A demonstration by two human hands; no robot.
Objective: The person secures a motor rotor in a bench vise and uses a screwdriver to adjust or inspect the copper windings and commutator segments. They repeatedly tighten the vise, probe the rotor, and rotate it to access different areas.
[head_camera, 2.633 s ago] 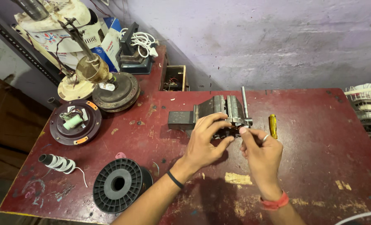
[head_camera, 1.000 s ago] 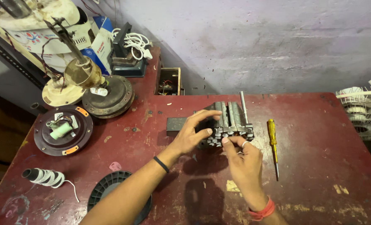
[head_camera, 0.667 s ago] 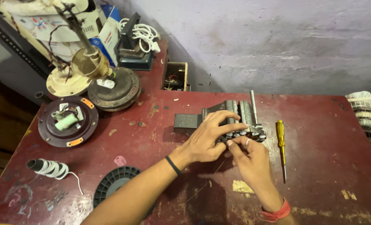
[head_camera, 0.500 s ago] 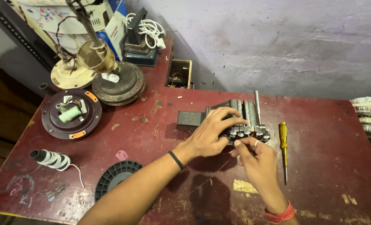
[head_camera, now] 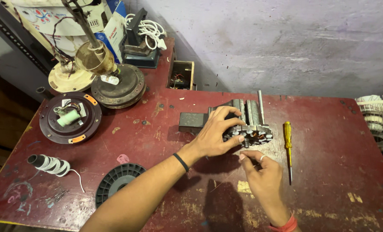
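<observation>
While my left hand (head_camera: 215, 135) lies curled over the grey metal motor stator (head_camera: 248, 134) clamped in the small bench vise (head_camera: 200, 121), its fingers press its top. Just below those fingertips, my right hand (head_camera: 262, 176) pinches a thin copper wire (head_camera: 226, 179), fingers together. A yellow-handled screwdriver (head_camera: 288, 148) lies just right of them on the red workbench (head_camera: 329, 172).

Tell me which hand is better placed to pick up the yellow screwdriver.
Right. The right hand is free, just below the motor core, with the yellow screwdriver lying close beside it. The left hand rests on the motor core, farther away.
</observation>
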